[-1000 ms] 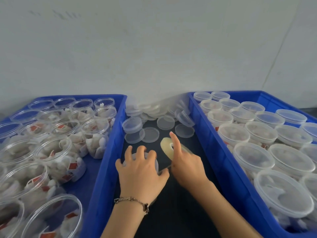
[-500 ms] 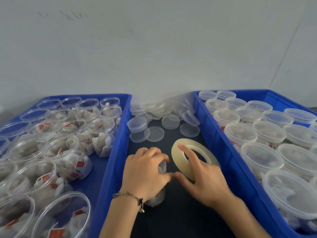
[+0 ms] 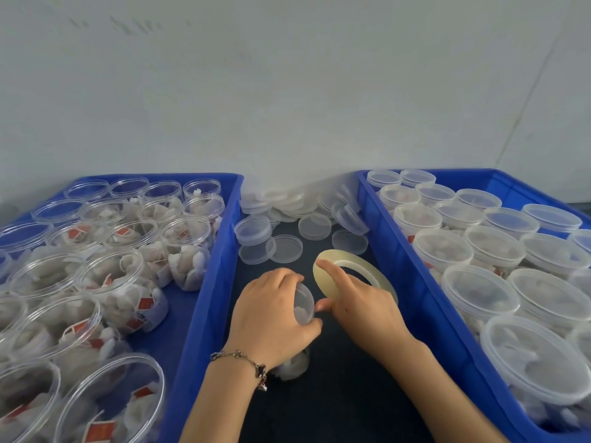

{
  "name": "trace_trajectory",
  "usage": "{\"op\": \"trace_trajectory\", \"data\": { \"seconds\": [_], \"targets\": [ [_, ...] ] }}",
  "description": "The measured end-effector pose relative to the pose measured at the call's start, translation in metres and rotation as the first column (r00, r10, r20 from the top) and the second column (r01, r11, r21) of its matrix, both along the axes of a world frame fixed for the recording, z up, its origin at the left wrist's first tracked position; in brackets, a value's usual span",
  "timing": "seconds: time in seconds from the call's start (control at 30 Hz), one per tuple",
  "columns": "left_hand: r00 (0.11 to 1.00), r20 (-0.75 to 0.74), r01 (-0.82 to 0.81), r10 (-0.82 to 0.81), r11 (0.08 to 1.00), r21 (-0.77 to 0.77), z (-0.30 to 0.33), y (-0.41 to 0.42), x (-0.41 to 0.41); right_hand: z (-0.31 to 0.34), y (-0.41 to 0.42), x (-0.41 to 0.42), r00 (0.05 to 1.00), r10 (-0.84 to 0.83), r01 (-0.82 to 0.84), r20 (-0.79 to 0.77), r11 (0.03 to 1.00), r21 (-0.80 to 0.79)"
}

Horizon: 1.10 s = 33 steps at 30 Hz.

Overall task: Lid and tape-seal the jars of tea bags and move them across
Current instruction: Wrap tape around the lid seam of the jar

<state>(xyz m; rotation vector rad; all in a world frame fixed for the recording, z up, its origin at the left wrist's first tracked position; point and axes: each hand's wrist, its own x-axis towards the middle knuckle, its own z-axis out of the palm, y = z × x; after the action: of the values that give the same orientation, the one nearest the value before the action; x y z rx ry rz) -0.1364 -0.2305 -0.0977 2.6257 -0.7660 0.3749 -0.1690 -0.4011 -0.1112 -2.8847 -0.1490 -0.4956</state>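
Observation:
My left hand (image 3: 271,318) grips a clear lidded jar of tea bags (image 3: 303,306), tipped so that its lid faces right, on the dark table between two crates. My right hand (image 3: 361,306) holds a thin yellowish tape roll (image 3: 367,270), with the index finger through the ring and the thumb at the jar's lid rim. The jar's lower part shows under my left wrist. Whether tape runs from the roll to the jar is too fine to tell.
A blue crate (image 3: 208,282) on the left holds several open jars of tea bags (image 3: 128,282). On the right, another blue crate (image 3: 412,270) holds several lidded jars (image 3: 479,289). Loose clear lids (image 3: 284,247) lie piled on the table at the back by the wall.
The jar went from upright under my left palm to tipped sideways in that hand. My right hand lifted the tape roll closer, its ring now facing up beside the lid.

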Motion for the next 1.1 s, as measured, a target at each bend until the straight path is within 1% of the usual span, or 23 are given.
{"op": "trace_trajectory", "data": {
  "seconds": [0.13,0.2,0.27,0.33,0.4,0.53,0.6,0.67,0.73,0.87,0.93,1.0,1.1],
  "targets": [
    [0.997,0.006,-0.082,0.082,0.996,0.041,0.001,0.001,-0.002,0.001,-0.003,-0.001,0.997,0.06,-0.059,-0.053,0.998,0.029],
    [0.995,-0.057,-0.076,0.081,0.994,0.076,-0.002,0.002,-0.001,0.001,-0.004,-0.003,0.994,0.083,-0.08,-0.065,0.996,0.04],
    [0.991,-0.113,-0.064,0.076,0.993,0.103,-0.002,0.002,0.0,0.003,-0.006,-0.006,0.994,0.088,-0.088,-0.069,0.996,0.005],
    [0.99,-0.116,-0.066,0.078,0.992,0.104,-0.003,0.002,0.001,0.005,-0.007,-0.01,0.995,0.08,-0.083,-0.065,0.996,-0.045],
    [0.99,-0.111,-0.071,0.082,0.992,0.102,-0.003,0.002,0.001,0.005,-0.007,-0.011,0.996,0.068,-0.071,-0.053,0.996,-0.052],
    [0.989,-0.091,-0.106,0.112,0.992,0.069,-0.002,0.0,-0.002,0.003,0.0,-0.01,1.0,0.024,-0.024,0.006,1.0,-0.013],
    [0.989,-0.067,-0.13,0.134,0.99,0.059,-0.003,-0.002,-0.004,0.001,0.005,-0.011,1.0,0.013,-0.014,0.024,0.999,0.051],
    [0.985,-0.068,-0.156,0.159,0.987,0.045,-0.002,-0.004,-0.004,0.0,0.009,-0.013,0.999,0.01,-0.014,0.047,0.995,0.095],
    [0.979,-0.08,-0.186,0.188,0.982,0.027,-0.002,-0.005,-0.004,0.0,0.012,-0.015,0.997,-0.001,-0.006,0.072,0.994,0.106],
    [0.973,-0.068,-0.22,0.219,0.976,0.002,-0.003,-0.008,-0.004,-0.001,0.018,-0.016,0.979,-0.028,0.004,0.202,0.993,0.117],
    [0.966,-0.057,-0.255,0.253,0.967,-0.027,-0.003,-0.01,-0.004,-0.001,0.022,-0.014,0.989,-0.074,0.055,0.126,0.988,0.145],
    [0.959,-0.041,-0.282,0.28,0.957,-0.059,-0.003,-0.012,-0.004,-0.003,0.021,-0.011,0.995,-0.098,0.092,0.02,0.97,0.224],
    [0.953,-0.025,-0.301,0.3,0.95,-0.083,-0.004,-0.014,-0.003,-0.005,0.02,-0.005,0.992,-0.128,0.126,-0.006,0.965,0.23]
  ]
}}
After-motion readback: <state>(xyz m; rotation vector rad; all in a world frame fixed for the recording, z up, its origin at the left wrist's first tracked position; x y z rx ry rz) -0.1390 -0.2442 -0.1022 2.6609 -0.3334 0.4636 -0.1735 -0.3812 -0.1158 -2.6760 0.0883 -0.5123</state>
